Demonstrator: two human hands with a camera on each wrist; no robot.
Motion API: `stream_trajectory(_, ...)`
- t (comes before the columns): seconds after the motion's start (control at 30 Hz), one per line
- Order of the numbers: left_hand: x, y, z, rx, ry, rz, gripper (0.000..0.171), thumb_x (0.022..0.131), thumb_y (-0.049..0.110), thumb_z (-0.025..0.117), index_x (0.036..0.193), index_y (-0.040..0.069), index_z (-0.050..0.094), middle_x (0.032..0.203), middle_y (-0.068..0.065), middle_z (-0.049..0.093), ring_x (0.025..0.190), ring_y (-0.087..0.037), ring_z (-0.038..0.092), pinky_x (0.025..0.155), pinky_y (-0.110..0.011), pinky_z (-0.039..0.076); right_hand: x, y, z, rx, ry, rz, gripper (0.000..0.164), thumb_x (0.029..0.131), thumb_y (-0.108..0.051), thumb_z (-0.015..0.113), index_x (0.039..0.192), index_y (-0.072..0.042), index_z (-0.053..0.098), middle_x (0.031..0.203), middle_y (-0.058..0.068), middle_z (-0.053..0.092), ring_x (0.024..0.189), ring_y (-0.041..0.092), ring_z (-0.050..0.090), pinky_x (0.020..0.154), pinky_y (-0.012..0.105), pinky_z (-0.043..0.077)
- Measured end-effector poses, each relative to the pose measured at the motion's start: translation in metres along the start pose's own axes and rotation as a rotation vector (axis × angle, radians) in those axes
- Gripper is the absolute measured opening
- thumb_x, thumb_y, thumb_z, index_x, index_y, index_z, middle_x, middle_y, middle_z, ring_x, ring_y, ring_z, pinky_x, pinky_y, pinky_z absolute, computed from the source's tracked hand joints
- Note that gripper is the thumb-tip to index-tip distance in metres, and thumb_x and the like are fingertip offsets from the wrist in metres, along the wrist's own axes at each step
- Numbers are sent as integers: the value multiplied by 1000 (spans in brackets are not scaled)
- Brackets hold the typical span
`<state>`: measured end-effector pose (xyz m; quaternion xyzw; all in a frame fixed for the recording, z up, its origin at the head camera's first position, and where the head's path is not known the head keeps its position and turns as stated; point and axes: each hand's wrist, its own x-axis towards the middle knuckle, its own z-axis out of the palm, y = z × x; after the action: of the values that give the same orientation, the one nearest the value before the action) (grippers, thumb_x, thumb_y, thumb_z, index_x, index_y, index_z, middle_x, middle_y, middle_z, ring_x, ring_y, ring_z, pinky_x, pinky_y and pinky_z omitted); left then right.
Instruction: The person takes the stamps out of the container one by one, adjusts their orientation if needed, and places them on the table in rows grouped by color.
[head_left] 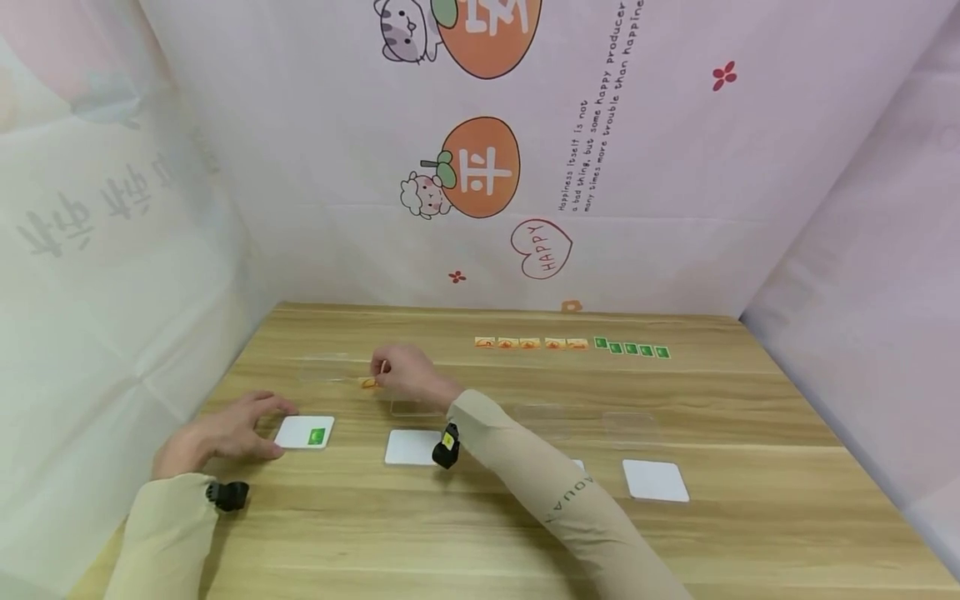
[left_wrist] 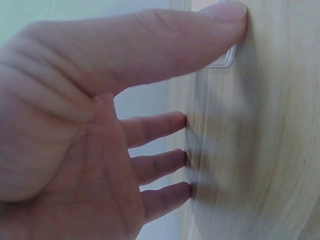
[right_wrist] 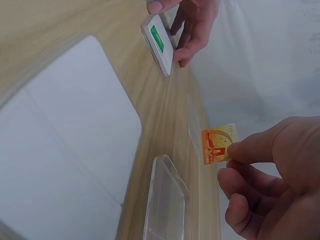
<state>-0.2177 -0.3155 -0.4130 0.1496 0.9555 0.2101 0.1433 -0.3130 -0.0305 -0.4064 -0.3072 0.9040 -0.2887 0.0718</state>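
Note:
My left hand point(head_left: 232, 429) holds a shallow clear case with a white insert point(head_left: 292, 432) by its left corners, thumb at the near one, index finger at the far one. The other fingertips touch the table in the left wrist view. On that insert lies a green stamp point(head_left: 317, 436). My right hand point(head_left: 411, 372) pinches an orange-yellow stamp point(right_wrist: 214, 150) between thumb and index finger. It is above the table, beyond the cases. Near it lie clear lids point(right_wrist: 165, 205), one partly behind my right forearm.
Other white-filled cases point(head_left: 411, 447) stand in a row to the right, one mostly hidden by my forearm; the rightmost case point(head_left: 656, 481) is in full view. Clear lids point(head_left: 630, 427) lie behind them. Farther back are rows of orange stamps point(head_left: 529, 343) and green stamps point(head_left: 631, 349). Printed cloth point(head_left: 637, 258) walls the table.

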Motion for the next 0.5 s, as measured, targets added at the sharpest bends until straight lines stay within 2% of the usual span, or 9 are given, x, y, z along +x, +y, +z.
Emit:
stream_trajectory(0.2,0,0,1,-12,-7,-8,65,77,30,81,133,10,54,146,-39,26,127,-63,32,91,-72,38,-3,8,-6,-14,7,23,7,92,-7,63,92,-13,66,92,-2,67,79,9,57,66,20,46)
stream_trajectory(0.5,-1,0,1,-14,-3,-3,64,77,29,82,132,10,55,146,-38,27,127,-62,33,91,-72,39,-4,21,-14,2,44,47,6,93,-8,63,91,-14,66,91,-1,66,80,10,57,64,19,46)
